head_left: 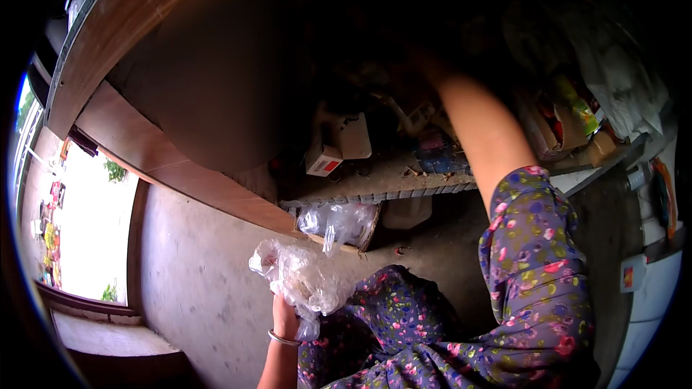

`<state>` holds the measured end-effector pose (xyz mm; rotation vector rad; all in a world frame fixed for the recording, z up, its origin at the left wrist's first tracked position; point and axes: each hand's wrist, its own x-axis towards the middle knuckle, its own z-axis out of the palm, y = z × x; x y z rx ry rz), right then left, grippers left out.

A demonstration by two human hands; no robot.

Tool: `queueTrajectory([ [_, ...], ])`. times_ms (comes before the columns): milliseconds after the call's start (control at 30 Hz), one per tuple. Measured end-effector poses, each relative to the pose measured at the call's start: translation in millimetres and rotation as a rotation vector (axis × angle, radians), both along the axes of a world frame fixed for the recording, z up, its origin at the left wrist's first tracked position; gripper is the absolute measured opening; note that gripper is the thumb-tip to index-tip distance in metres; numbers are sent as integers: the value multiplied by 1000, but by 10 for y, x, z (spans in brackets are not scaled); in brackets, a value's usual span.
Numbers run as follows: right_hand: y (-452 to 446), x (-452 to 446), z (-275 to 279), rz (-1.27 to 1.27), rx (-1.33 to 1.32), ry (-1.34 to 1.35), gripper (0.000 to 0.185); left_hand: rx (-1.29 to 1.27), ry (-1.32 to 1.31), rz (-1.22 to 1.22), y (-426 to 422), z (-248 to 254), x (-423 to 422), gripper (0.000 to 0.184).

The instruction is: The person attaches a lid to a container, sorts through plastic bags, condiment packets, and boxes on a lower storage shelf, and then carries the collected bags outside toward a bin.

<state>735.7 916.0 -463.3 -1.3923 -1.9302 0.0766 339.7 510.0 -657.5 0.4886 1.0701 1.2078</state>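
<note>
The left hand (285,310) grips crinkly clear plastic (311,277) at 7 o'clock, while the right hand (424,63), too dark to tell its grip, reaches over the shelf (378,185) toward 1 o'clock, likely needing gentle feeling.

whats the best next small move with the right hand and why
Probably ease the right hand back toward the brighter front edge of the shelf: it is so deep in shadow that its grip can't be made out, and loose things such as a white box lie about. The left hand holds crumpled clear plastic.
</note>
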Motion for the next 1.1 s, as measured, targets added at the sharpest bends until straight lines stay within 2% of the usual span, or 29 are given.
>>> queueTrajectory([
  [300, -250, 493, 35, 2, 48, -186, 50, -22, 1, 6, -36, -8, 24, 37],
  [500, -303, 274, -154, -90, 265, -371, 47, -40, -3, 6, -6, -98, 24, 37],
  [600, -529, 12, 129, 156, 81, -77, 51, -47, 0, 10, -28, -96, 62, 36],
  [633, -451, 45, 37, 159, 88, -75, 51, -57, 32, 38, -25, -91, 71, 34],
  [700, -194, 151, -281, 9, 614, -787, 60, -65, 23, 24, -38, -68, 65, 34],
  [733, -59, 131, -332, 11, 615, -785, 60, -36, 31, 23, -51, -56, 71, 34],
  [767, 93, 112, -359, 138, 272, -341, 61, -6, 42, 22, -61, -34, 71, 34],
  [800, 190, 60, -336, 211, 37, 175, 64, -6, 49, 23, -76, 12, 61, 34],
  [833, 245, 70, -324, 192, -63, 300, 64, -17, 43, 55, -96, 66, 53, 34],
  [1000, 42, 304, 281, 318, -443, 97, 66, -25, 37, 108, -169, 142, -80, 32],
  [1100, 30, 307, 404, 336, -529, 68, 67, -51, 43, 104, -155, 20, -133, 33],
])
